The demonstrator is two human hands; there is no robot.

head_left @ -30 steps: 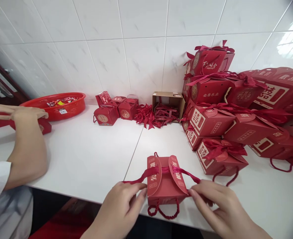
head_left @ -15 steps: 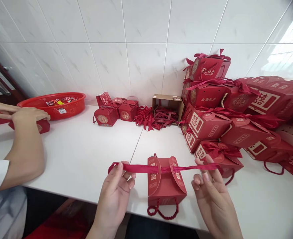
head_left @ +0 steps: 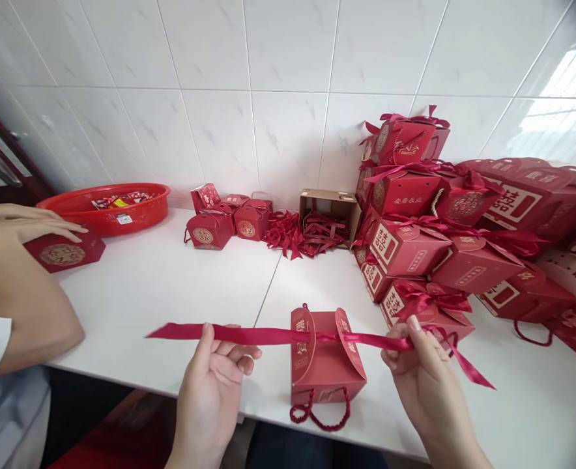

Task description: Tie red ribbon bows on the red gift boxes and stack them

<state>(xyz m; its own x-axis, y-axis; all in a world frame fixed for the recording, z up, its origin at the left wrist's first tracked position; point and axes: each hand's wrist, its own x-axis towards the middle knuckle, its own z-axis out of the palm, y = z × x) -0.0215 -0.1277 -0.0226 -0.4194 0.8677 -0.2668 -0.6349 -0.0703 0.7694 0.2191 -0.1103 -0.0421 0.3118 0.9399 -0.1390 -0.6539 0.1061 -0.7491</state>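
A red gift box (head_left: 328,365) stands near the table's front edge, its twisted cord handle hanging toward me. A dark red ribbon (head_left: 268,335) runs through the flaps at its top and stretches out to both sides. My left hand (head_left: 216,378) pinches the ribbon left of the box, and a flat end sticks out beyond the thumb. On the right, my right hand (head_left: 422,371) grips the other stretch between thumb and fingers, its tail hanging down to the right.
Stacked ribboned boxes (head_left: 410,244) fill the right side. Loose ribbons (head_left: 284,233) lie by an open carton (head_left: 331,195) and small boxes (head_left: 208,229). Behind another person's hand and box (head_left: 68,254) at left is a red basket (head_left: 146,212) of sweets.
Both hands have moved slightly outward and lower along the ribbon, and its ends now hang free. The other person's hands have shifted, showing more of their box.
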